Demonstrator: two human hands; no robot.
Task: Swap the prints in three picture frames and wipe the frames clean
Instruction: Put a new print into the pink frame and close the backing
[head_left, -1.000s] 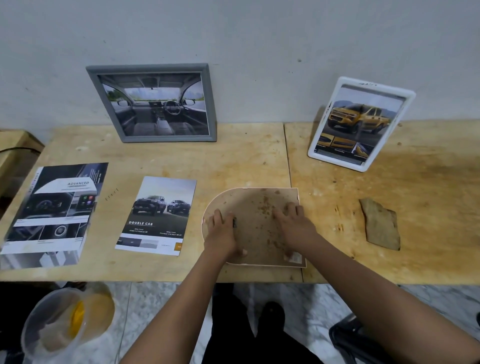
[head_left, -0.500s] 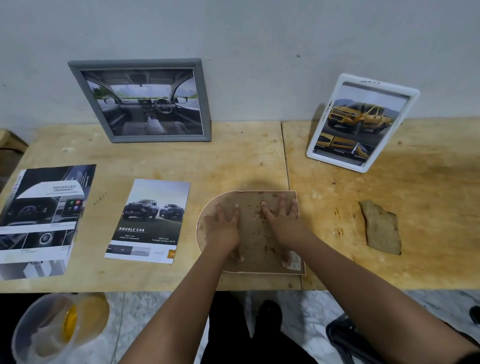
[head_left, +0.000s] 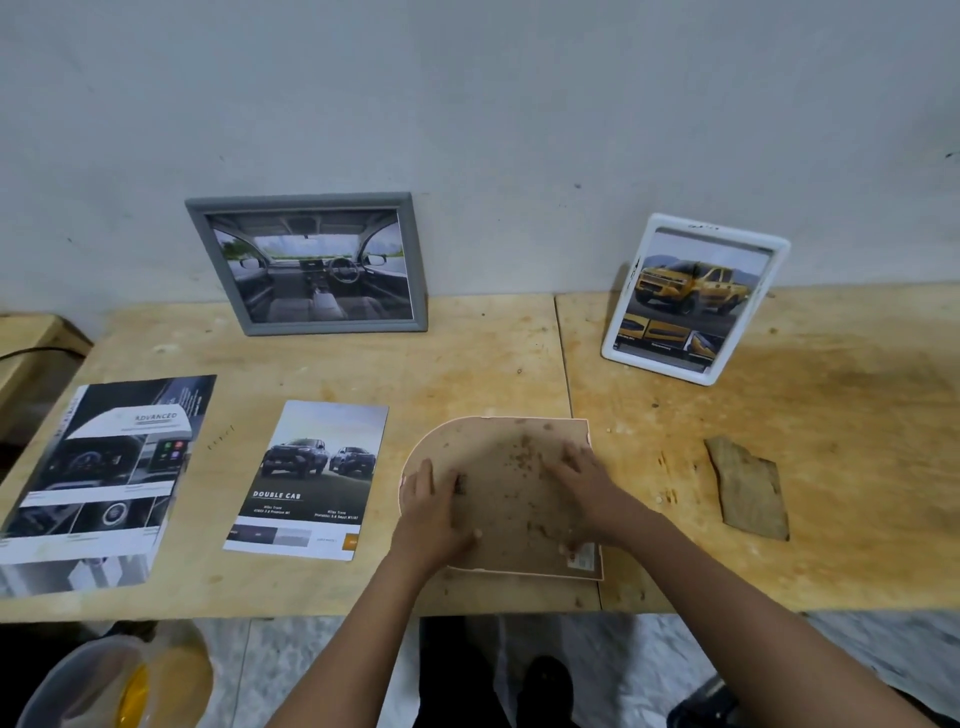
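Observation:
An arch-shaped picture frame (head_left: 511, 467) lies face down at the table's front edge, its brown stained backing upward. My left hand (head_left: 434, 512) rests on its left side, fingers by a small dark clip. My right hand (head_left: 584, 480) lies flat on its right side with fingers spread. A grey frame (head_left: 311, 262) with a car-interior print leans on the wall at back left. A white frame (head_left: 693, 299) with a yellow-truck print stands at back right. A loose "Double Cab" print (head_left: 311, 480) lies left of my hands. A brown cloth (head_left: 748, 488) lies to the right.
A larger brochure (head_left: 104, 478) lies at the far left of the wooden table (head_left: 467, 358). On the floor at lower left stands a plastic jug (head_left: 111, 686) with something yellow inside. Dark objects sit on the floor below the table edge.
Both hands have shifted slightly on the frame's backing: the left one moved toward the left edge and the right one toward the right. The frame has stayed flat in place.

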